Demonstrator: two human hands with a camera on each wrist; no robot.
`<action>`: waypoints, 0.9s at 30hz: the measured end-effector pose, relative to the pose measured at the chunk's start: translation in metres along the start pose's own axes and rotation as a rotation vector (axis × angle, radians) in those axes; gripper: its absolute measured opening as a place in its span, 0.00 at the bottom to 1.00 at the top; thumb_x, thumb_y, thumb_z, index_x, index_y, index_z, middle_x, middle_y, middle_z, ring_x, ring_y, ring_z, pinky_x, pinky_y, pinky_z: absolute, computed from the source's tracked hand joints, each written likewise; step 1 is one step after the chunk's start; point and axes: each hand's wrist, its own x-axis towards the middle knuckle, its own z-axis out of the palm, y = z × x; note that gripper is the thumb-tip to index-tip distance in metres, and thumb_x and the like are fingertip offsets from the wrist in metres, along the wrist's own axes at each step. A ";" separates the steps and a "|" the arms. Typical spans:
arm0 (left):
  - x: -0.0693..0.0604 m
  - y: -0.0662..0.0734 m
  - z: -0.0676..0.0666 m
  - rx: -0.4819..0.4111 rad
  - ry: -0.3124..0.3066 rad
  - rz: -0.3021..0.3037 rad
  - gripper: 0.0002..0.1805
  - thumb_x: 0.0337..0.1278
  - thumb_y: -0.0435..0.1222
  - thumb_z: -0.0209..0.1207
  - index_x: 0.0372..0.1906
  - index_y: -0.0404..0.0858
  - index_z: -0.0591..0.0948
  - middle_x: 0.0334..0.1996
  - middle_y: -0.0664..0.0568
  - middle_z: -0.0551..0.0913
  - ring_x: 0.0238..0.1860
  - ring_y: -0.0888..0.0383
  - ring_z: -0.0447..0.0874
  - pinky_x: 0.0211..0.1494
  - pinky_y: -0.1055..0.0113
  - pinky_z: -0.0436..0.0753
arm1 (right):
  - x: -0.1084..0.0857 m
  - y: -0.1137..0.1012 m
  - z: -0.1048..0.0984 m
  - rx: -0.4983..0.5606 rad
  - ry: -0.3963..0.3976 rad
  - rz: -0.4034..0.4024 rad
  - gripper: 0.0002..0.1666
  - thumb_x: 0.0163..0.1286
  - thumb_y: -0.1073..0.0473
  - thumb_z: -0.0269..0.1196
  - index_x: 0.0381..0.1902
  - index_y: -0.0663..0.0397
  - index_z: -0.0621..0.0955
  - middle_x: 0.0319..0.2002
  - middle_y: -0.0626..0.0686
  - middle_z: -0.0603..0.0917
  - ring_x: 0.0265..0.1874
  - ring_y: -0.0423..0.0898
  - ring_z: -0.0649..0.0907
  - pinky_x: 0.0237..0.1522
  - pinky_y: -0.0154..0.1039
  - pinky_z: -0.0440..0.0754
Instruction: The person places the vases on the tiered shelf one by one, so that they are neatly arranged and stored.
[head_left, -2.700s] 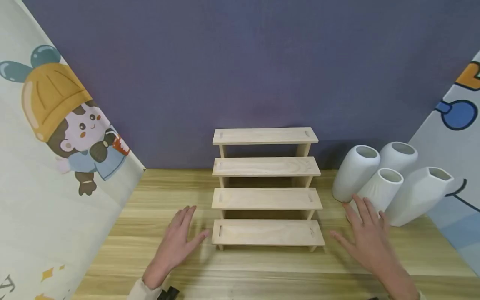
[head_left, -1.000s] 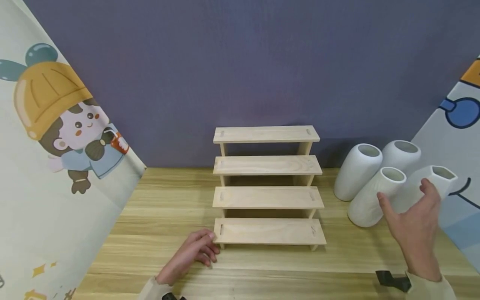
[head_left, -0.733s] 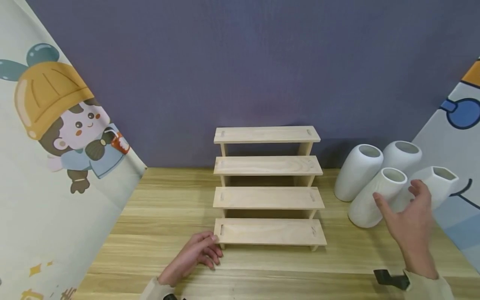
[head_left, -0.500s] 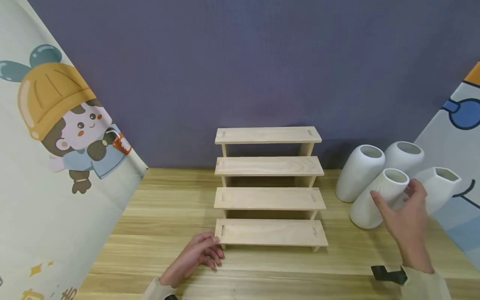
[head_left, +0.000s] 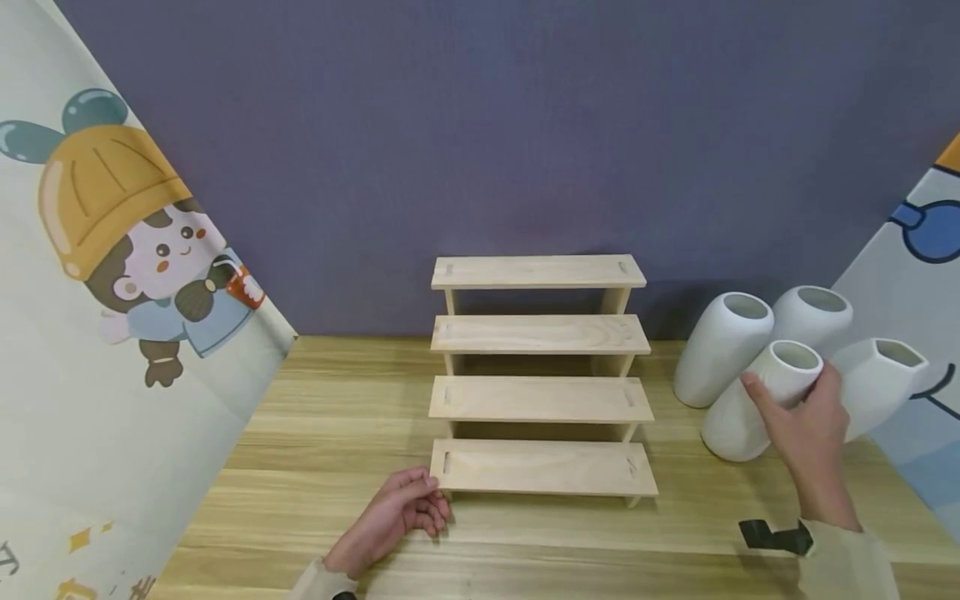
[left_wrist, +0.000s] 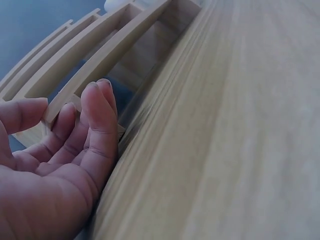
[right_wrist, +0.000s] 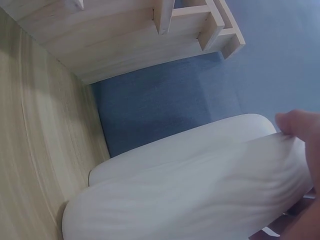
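Head view: right hand (head_left: 810, 429) clamps ribbed white vase (head_left: 737, 421), right of stepped rack (head_left: 540, 398) — far fingers partly hidden. Left hand (head_left: 393, 512) pinches rack's corner. Probably ceramic: stiff, slick, fragile — hold below rim.

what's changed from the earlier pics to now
The right hand, open at first, has come in and now grips the front vase. The left hand moved rightward and now pinches the wooden stand at its front left corner. The stand and the other three vases stayed put.
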 end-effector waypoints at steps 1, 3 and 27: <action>0.000 0.000 0.000 0.000 -0.004 0.003 0.11 0.78 0.36 0.44 0.38 0.41 0.76 0.33 0.56 0.88 0.32 0.64 0.87 0.36 0.73 0.86 | 0.000 0.000 0.000 0.000 0.004 0.009 0.50 0.63 0.46 0.68 0.76 0.48 0.57 0.68 0.60 0.72 0.61 0.56 0.73 0.59 0.47 0.72; 0.000 -0.001 -0.001 0.000 -0.013 0.008 0.11 0.78 0.36 0.44 0.38 0.41 0.76 0.34 0.56 0.88 0.32 0.64 0.87 0.36 0.73 0.86 | 0.002 0.001 0.000 0.006 0.018 0.017 0.49 0.62 0.46 0.69 0.75 0.46 0.60 0.64 0.56 0.74 0.55 0.47 0.75 0.52 0.38 0.71; 0.000 -0.007 -0.007 -0.009 -0.045 0.030 0.14 0.79 0.36 0.42 0.40 0.43 0.79 0.35 0.58 0.87 0.35 0.65 0.86 0.39 0.73 0.86 | 0.008 0.004 0.007 0.113 0.185 -0.092 0.31 0.53 0.51 0.77 0.53 0.41 0.75 0.34 0.21 0.67 0.34 0.21 0.67 0.38 0.23 0.63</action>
